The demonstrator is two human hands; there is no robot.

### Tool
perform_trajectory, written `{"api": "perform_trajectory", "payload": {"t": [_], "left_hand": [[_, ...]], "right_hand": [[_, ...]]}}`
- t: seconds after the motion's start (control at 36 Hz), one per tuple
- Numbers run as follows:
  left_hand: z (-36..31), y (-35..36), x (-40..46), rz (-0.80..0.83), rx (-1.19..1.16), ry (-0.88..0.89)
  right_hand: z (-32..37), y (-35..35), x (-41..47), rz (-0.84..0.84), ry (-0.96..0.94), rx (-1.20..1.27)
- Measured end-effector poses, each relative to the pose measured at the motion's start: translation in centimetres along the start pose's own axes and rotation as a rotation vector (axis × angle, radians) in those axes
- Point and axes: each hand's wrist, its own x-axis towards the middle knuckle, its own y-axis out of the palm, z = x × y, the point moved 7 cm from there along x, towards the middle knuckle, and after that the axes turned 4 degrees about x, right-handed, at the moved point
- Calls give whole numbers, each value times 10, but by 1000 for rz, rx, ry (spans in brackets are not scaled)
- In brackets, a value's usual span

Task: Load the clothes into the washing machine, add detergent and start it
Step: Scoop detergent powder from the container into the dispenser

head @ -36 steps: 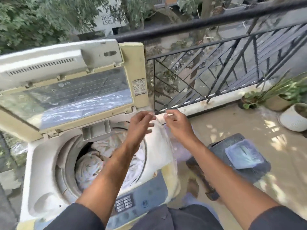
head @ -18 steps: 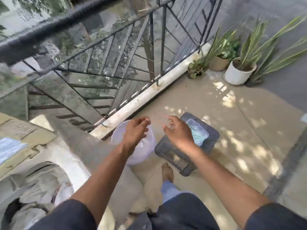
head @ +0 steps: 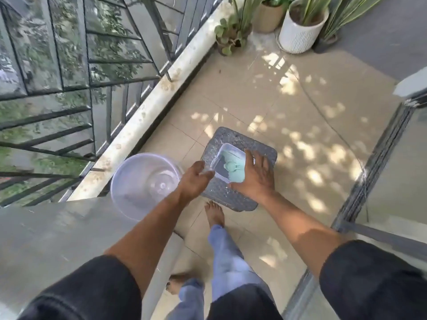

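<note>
A: Hands?
B: Both arms are reaching down and forward. The left hand (head: 196,179) is touching the near-left corner of the clear rectangular plastic detergent tub (head: 230,163), fingers loosely curled; grip unclear. The right hand (head: 256,179) is lying on its right edge, fingers spread, thumb along the near side.
A: Setting?
B: The tub is sitting on a grey woven stool (head: 238,172) on the beige tiled balcony floor (head: 300,112), beside a translucent round bucket (head: 144,183).
A: Orientation?
B: Its long axis is running from near to far, open top facing up, pale green powder inside.
</note>
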Motion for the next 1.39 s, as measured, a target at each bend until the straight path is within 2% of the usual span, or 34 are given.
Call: {"api": "perform_trajectory", "payload": {"t": [0.17, 0.28, 0.53, 0.69, 0.92, 1.22, 1.39], "left_hand": [[-3, 29, 37, 118, 112, -9], [2, 36, 56, 92, 151, -14], [17, 40, 66, 16, 187, -86], [21, 19, 48, -82, 37, -88], [33, -38, -6, -258, -430, -127], [69, -114, -117, -232, -701, 5], [81, -157, -194, -236, -711, 165]], "right_hand": [[-25, 21, 26, 70, 47, -24], [-35, 35, 36, 134, 72, 18], [-35, 41, 38, 126, 66, 175], [-16, 30, 19, 71, 49, 215], [36, 0, -23, 39, -63, 275], [145, -70, -109, 1, -404, 249], [199, -92, -163, 31, -554, 257]]}}
